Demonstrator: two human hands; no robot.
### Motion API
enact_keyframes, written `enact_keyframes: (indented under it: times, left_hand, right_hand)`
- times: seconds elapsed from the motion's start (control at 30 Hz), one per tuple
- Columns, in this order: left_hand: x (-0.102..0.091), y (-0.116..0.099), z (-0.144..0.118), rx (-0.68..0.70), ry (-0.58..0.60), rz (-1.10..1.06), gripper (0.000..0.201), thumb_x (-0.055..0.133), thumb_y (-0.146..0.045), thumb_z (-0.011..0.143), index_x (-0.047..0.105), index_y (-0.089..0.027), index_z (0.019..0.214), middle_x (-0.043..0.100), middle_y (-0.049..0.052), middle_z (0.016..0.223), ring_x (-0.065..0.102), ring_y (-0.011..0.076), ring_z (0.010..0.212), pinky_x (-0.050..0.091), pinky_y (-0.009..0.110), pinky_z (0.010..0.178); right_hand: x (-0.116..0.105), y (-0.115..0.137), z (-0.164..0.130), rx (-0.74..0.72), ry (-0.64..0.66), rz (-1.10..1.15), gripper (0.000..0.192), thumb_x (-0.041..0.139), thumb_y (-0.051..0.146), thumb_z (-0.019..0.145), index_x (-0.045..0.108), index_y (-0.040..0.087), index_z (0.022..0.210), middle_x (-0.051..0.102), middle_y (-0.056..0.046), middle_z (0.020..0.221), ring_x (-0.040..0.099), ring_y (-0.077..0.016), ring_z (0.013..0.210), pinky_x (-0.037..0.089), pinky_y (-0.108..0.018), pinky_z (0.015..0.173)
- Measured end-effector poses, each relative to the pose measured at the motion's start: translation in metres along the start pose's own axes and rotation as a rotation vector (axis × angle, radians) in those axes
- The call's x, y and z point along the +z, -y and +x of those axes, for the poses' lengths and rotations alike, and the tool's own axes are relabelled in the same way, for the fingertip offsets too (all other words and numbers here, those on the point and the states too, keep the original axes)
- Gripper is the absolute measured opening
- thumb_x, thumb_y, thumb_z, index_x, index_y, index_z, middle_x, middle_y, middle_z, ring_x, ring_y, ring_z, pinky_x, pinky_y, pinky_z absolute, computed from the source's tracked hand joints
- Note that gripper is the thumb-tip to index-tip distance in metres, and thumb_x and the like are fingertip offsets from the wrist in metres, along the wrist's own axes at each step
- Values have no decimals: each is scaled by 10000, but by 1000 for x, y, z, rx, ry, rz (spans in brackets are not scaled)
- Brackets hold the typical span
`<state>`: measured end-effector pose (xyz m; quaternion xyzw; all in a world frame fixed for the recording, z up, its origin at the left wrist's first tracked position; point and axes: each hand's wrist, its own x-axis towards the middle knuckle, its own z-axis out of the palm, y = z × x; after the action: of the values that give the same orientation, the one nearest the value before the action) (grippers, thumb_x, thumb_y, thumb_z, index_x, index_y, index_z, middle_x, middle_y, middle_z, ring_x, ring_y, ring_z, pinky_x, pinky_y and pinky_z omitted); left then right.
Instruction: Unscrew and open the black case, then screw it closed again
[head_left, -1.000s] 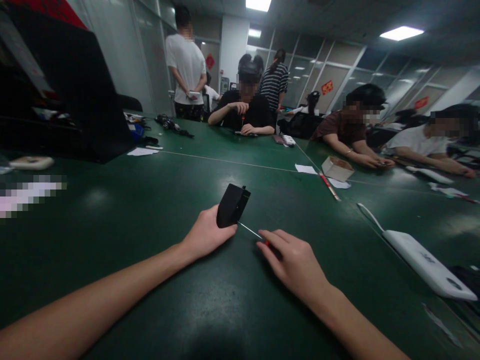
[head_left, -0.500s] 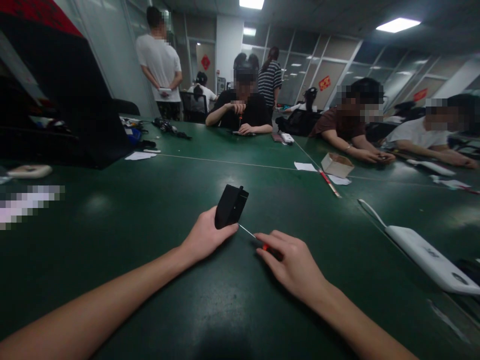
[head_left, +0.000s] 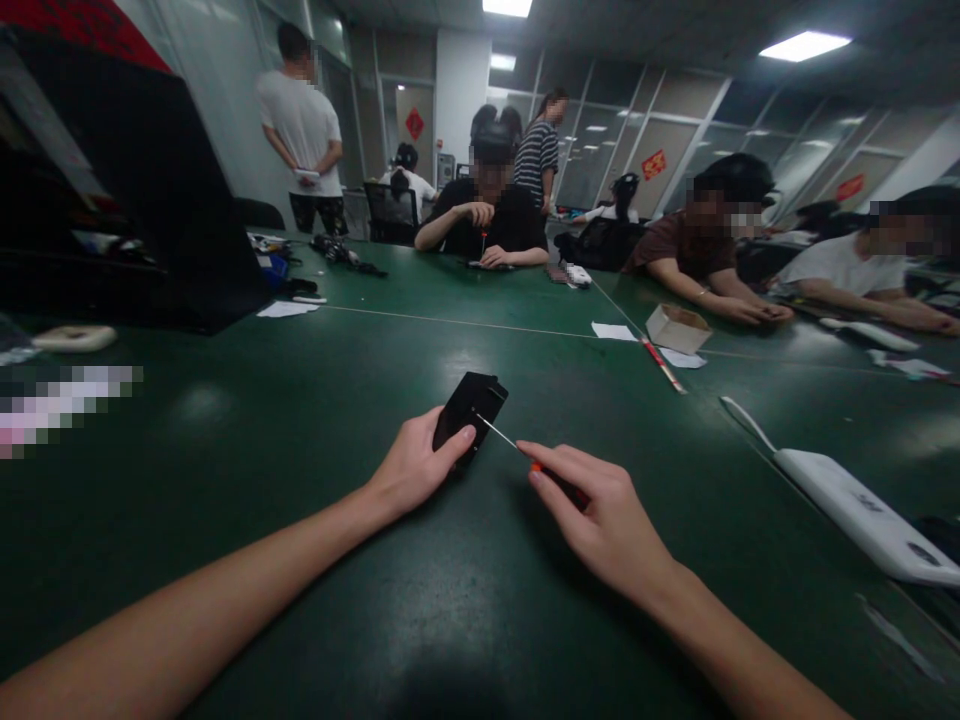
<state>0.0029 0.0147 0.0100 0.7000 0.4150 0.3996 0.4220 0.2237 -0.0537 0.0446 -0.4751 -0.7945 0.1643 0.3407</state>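
Inside left hand [head_left: 411, 458], black case [head_left: 462, 402].

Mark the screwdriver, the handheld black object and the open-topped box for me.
Screwdriver [head_left: 535, 467]: head view, on the orange part of its handle.
Black object [head_left: 462, 404]: head view, on its flat face.
Open-topped box [head_left: 670, 333]: head view, on its near wall.

Left grip [head_left: 412, 455] around black case [head_left: 463, 405], right grip [head_left: 600, 495] with screwdriver [head_left: 535, 467] angled toward it, green table [head_left: 300, 420] below
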Motion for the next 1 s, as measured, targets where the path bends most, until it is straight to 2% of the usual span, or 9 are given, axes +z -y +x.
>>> enact_keyframes:
  times: [0.27, 0.5, 0.73, 1.0]
  left_hand:
    - [1, -2, 0, 19, -31, 124, 308, 538, -437, 898, 612, -139, 915, 618, 29, 787, 563, 179, 718, 416, 263, 629]
    - [4, -2, -2, 130, -8, 313, 263, 568, -394, 880, 644, -147, 924, 655, 35, 789, 578, 175, 679, 410, 275, 634]
    - [3, 0, 1, 33, -48, 270, 326, 539, -423, 896, 646, -130, 988, 680, 60, 855, 605, 201, 751, 425, 284, 651]
    - [4, 2, 2, 31, -82, 276, 324, 554, -428, 881, 654, -131, 965, 673, 54, 821, 598, 197, 720, 429, 284, 642]
  right_hand:
    - [-2, 2, 2, 6, -10, -9, 314, 503, 212, 969, 664, 210, 1239, 676, -55, 904, 618, -172, 754, 503, -306, 703]
    - [1, 3, -1, -46, 5, -40, 321, 504, 191, 958, 671, 218, 1230, 669, -56, 903, 620, -168, 753, 497, -296, 689]
    - [-4, 1, 0, -49, -43, -86, 303, 514, 204, 954, 685, 196, 1203, 667, -63, 905, 609, -164, 722, 495, -302, 682]
    - [-4, 1, -1, -21, -23, -137, 307, 520, 208, 948, 687, 218, 1207, 674, -56, 896, 613, -165, 709, 496, -302, 673]
